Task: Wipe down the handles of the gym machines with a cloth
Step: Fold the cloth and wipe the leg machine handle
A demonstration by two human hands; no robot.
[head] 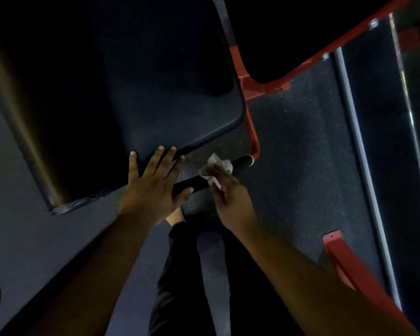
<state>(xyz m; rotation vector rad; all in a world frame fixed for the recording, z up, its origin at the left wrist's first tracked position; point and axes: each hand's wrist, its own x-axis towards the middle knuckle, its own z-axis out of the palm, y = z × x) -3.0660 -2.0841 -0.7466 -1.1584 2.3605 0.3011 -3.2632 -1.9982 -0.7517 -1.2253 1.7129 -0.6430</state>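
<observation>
A black handle bar (240, 161) runs out from the red machine frame (252, 132), just below a dark padded seat (175, 98). My right hand (228, 197) grips a small pale cloth (218, 164) and presses it onto the bar near its middle. My left hand (153, 183) lies flat with fingers spread on the front edge of the seat pad, its thumb reaching toward the bar's left part (192, 184). The stretch of bar under the cloth and my right fingers is hidden.
Dark speckled rubber floor (296, 146) lies below. More red frame tubes (349, 270) cross at the lower right and upper right. A grey metal rail (359, 151) runs down the right side. My leg in dark trousers (180, 275) stands beneath my arms.
</observation>
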